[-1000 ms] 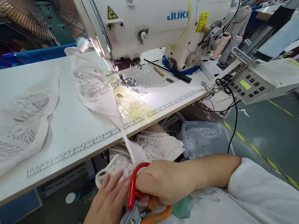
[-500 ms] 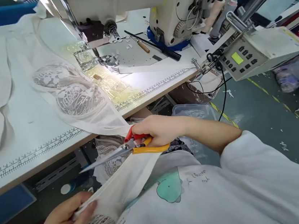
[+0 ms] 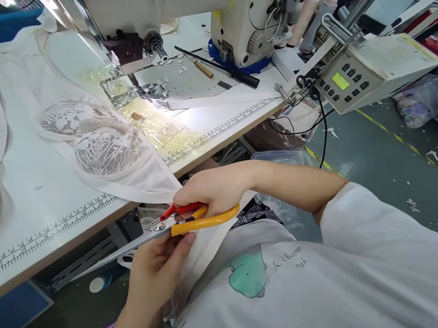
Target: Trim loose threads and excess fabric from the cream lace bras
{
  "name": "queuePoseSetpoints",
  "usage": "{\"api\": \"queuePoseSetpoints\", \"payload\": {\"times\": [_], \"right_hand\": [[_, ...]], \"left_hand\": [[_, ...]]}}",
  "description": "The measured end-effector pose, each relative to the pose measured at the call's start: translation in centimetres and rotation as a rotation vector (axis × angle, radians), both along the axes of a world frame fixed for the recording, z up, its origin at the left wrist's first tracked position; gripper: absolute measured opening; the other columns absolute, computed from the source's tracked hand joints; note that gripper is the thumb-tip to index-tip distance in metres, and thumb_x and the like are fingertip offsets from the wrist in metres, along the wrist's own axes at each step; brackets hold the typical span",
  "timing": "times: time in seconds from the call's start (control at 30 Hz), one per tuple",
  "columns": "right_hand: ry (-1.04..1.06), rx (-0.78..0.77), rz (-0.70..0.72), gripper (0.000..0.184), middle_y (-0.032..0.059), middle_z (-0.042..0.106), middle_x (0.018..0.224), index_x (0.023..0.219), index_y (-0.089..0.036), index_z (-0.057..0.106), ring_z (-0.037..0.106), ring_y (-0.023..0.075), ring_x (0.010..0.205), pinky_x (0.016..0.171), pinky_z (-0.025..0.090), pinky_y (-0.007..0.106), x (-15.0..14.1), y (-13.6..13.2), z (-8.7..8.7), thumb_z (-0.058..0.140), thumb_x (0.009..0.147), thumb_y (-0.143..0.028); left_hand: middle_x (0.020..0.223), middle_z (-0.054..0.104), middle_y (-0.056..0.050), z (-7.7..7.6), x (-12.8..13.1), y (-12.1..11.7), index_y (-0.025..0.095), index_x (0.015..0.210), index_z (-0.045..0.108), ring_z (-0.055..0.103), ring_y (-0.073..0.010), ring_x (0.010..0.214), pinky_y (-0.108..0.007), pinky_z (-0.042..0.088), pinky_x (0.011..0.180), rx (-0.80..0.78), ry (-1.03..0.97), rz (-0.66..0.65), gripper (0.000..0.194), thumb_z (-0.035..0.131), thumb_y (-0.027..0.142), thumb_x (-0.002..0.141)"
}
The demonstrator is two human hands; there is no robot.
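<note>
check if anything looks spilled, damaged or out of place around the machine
Loose pale scraps lie strewn on the machine bed near the wooden handle, and white bits litter the floor at right. They look odd because they're scattered rather than gathered. Nothing is clearly damaged.

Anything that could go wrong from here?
1. Cut skin: the scissors in the right hand lie right by the left hand; a slip might nick it.
2. Snag: the white fabric at the left fingertips sits close under the scissors and could catch.
3. Drag: the lace piece overhangs the table edge; a tug might pull it off.
</note>
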State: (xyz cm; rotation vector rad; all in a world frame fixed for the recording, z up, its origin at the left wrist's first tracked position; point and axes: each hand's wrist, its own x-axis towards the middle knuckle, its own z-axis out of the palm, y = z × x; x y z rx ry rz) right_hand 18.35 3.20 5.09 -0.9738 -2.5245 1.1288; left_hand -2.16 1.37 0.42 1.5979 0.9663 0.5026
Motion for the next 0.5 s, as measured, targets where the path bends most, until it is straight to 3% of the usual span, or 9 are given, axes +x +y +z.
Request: {"api": "queuePoseSetpoints", "payload": {"times": [0.07, 0.2, 0.37, 0.5], "right_hand": [[0.041, -0.104, 0.017, 0.016, -0.0036, 0.050, 0.062, 0.069, -0.018, 0.038, 0.043, 0.0086, 0.056, 0.052, 0.031, 0.021, 0.42, 0.29, 0.05, 0.052, 0.076, -0.017], [0.139, -0.292, 0.036, 0.010, -0.0048, 0.057, 0.058, 0.072, -0.017, 0.043, 0.054, 0.0091, 0.055, 0.052, 0.036, 0.020, 0.75, 0.61, 0.12, 0.051, 0.074, -0.010], [0.181, -0.307, -0.004, 0.013, -0.0035, 0.061, 0.064, 0.072, -0.018, 0.042, 0.056, 0.0101, 0.056, 0.050, 0.036, 0.021, 0.36, 0.73, -0.04, 0.054, 0.073, -0.013], [0.144, -0.216, 0.013, 0.020, -0.0043, 0.056, 0.059, 0.069, -0.019, 0.038, 0.053, 0.0109, 0.057, 0.050, 0.034, 0.022, 0.29, 0.89, -0.37, 0.057, 0.070, -0.012]], "left_hand": [[0.061, 0.058, 0.002, 0.28, 0.13, 0.10, 0.022, 0.070, 0.062, 0.051, -0.0116, 0.054, -0.020, 0.044, 0.047, -0.083, -0.057, 0.028, 0.012, 0.067, 0.033, 0.070], [0.069, 0.058, 0.001, 0.59, 0.10, 0.13, 0.021, 0.065, 0.061, 0.051, -0.0109, 0.063, -0.017, 0.043, 0.052, -0.216, -0.123, 0.088, 0.014, 0.072, 0.029, 0.065], [0.068, 0.059, 0.003, 0.34, 0.38, -0.02, 0.022, 0.067, 0.063, 0.048, -0.0095, 0.060, -0.016, 0.040, 0.049, -0.318, -0.134, 0.146, 0.016, 0.074, 0.032, 0.064], [0.064, 0.060, 0.004, 0.00, 0.55, 0.11, 0.023, 0.066, 0.063, 0.051, -0.0097, 0.064, -0.015, 0.042, 0.056, -0.344, -0.151, 0.172, 0.020, 0.077, 0.037, 0.062]]}}
